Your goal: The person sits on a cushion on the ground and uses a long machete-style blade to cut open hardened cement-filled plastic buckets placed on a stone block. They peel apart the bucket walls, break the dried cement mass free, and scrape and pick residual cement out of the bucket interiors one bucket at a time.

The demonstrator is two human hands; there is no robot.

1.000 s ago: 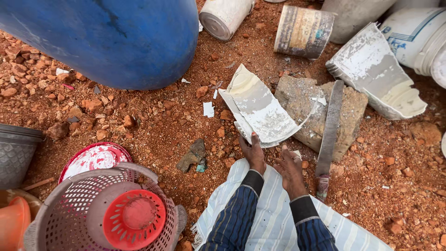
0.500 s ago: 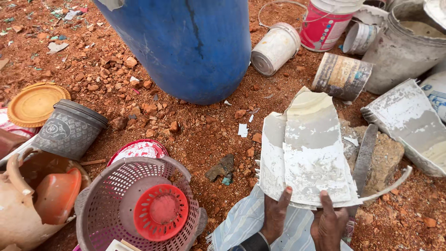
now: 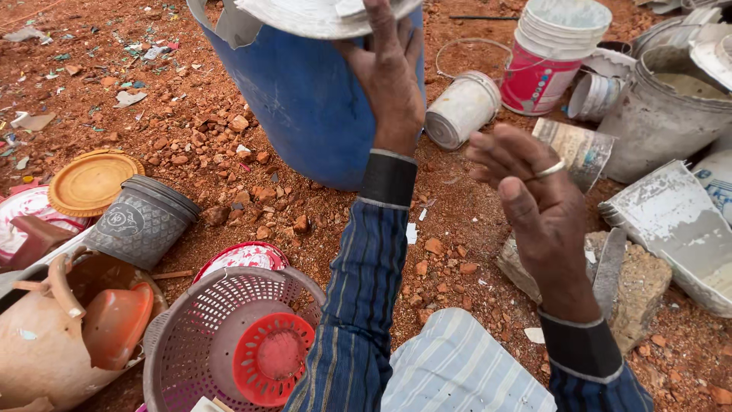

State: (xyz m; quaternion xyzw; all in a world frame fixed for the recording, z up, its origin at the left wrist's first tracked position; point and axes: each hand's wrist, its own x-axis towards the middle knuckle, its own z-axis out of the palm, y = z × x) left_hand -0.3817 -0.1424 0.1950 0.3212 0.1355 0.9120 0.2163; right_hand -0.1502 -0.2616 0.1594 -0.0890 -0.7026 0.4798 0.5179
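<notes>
Left hand [image 3: 390,80] grips a white plastic piece [image 3: 320,15] above the blue drum [image 3: 305,99]; right hand [image 3: 537,202] hangs open beside it.

This is an outdoor scrap-sorting yard for waste plastic, set on bare red earth strewn with stones [image 3: 229,126] and litter. A big blue drum [image 3: 305,99] stands at 12 o'clock. Paint-stained buckets [image 3: 553,57] and crushed tubs [image 3: 671,221] pile up from 1 to 3 o'clock. Worn household plastics, a perforated basket [image 3: 221,343], a grey pot [image 3: 141,221] and an orange lid [image 3: 91,181], lie from 7 to 9 o'clock.
</notes>
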